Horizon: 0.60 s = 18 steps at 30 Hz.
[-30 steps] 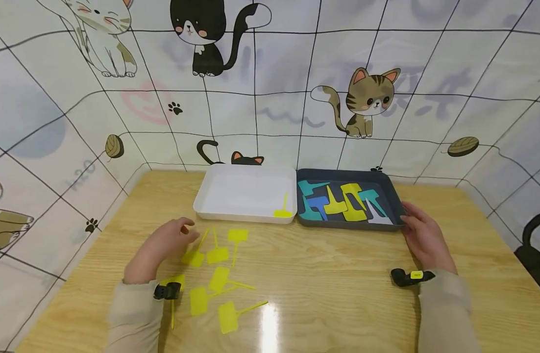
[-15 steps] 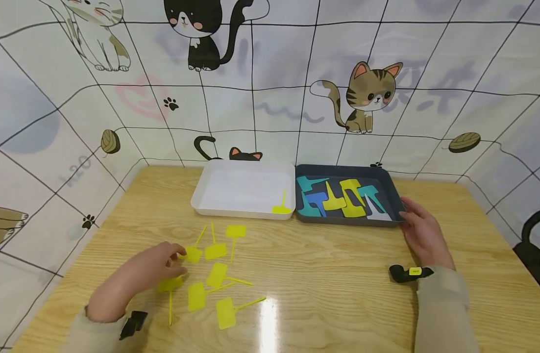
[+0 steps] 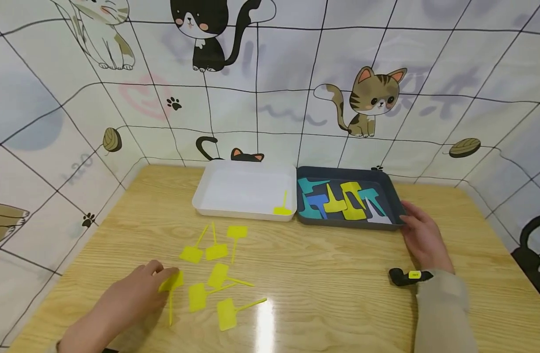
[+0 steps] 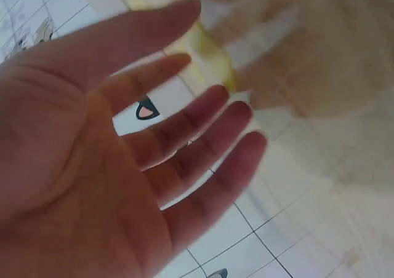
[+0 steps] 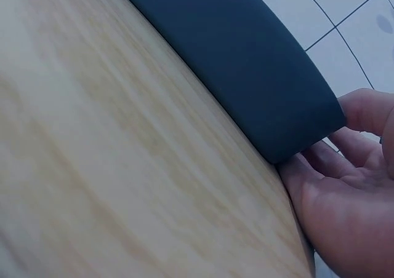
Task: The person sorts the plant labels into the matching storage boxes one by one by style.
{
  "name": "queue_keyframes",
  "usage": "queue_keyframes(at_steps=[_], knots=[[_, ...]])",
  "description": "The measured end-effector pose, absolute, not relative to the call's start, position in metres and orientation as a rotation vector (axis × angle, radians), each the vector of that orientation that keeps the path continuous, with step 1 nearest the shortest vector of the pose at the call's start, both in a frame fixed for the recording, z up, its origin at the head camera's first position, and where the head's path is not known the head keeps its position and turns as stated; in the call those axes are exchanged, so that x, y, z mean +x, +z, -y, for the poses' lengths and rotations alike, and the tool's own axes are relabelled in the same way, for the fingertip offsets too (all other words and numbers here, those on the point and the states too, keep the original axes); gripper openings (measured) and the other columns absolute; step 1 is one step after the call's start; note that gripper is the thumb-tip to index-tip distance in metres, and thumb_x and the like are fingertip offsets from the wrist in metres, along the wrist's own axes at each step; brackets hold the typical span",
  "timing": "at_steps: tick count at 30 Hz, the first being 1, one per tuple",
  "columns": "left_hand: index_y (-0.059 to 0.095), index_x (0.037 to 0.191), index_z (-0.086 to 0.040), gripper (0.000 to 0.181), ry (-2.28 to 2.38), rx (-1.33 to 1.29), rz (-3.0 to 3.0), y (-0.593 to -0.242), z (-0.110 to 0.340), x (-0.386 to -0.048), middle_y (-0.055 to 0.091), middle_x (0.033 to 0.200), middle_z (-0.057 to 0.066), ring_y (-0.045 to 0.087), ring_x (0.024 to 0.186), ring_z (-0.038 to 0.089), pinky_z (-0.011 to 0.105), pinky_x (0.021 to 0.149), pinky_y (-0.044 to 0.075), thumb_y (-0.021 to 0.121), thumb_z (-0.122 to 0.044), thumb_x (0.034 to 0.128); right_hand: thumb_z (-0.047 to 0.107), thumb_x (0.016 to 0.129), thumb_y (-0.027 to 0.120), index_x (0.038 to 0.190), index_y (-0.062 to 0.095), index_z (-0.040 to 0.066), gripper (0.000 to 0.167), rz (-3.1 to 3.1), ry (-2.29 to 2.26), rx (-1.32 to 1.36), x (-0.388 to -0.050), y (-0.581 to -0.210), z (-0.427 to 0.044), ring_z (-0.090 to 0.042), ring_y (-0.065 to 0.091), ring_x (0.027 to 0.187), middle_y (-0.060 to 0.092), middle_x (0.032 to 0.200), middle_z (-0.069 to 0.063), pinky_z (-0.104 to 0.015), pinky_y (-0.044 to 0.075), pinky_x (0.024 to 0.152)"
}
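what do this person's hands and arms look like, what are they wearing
Both the left hand and right hand are bare, without gloves. The right arm has a light beige long sleeve and a black wrist device with a yellow label, its print too small to read. Of the left cuff, little shows at the picture's edge.

At seven o'clock the tags (image 3: 198, 297) are plain yellow; at three, a charcoal tray (image 3: 331, 222) holds teal, blue, yellow and whitish pieces (image 3: 336, 205). A second tray (image 3: 234, 189) is white, the table (image 3: 340, 284) light-brown woodgrain, the white backdrop (image 3: 283, 59) black-gridded and cat-printed.
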<state>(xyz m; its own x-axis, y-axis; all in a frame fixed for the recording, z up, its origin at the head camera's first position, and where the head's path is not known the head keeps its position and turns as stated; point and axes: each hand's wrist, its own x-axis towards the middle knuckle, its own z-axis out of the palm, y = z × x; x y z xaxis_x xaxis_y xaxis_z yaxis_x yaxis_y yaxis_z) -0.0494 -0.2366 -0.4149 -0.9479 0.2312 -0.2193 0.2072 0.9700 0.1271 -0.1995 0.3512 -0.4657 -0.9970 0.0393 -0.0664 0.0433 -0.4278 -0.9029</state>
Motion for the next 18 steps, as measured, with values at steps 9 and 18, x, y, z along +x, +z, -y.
queue_keyframes(at_steps=[9, 18], knots=[[0.059, 0.113, -0.027, 0.043, 0.081, 0.370, -2.937, -0.4152, 0.2334, -0.0438, 0.039, 0.076, -0.013, 0.035, 0.062, 0.007, 0.020, 0.050, 0.032, 0.071, -0.015, 0.0742, 0.002, 0.092, 0.046, 0.142, 0.020, 0.004, 0.056, -1.754, -2.619, 0.099, -0.2007, -0.4653, -0.3477, -0.014, 0.028, 0.124, 0.018, 0.142, -0.007, -0.022, 0.024, 0.102], [0.060, 0.098, -0.027, 0.032, 0.151, 0.392, -2.964, -0.4197, 0.2357, -0.0479, 0.040, 0.075, -0.015, 0.038, 0.063, 0.002, 0.020, 0.053, 0.038, 0.074, -0.019, 0.0708, -0.003, 0.091, 0.046, 0.141, 0.023, 0.004, 0.056, -1.701, -2.666, 0.077, -0.1997, -0.4685, -0.3514, -0.013, 0.034, 0.120, 0.023, 0.138, -0.006, -0.020, 0.032, 0.097]])
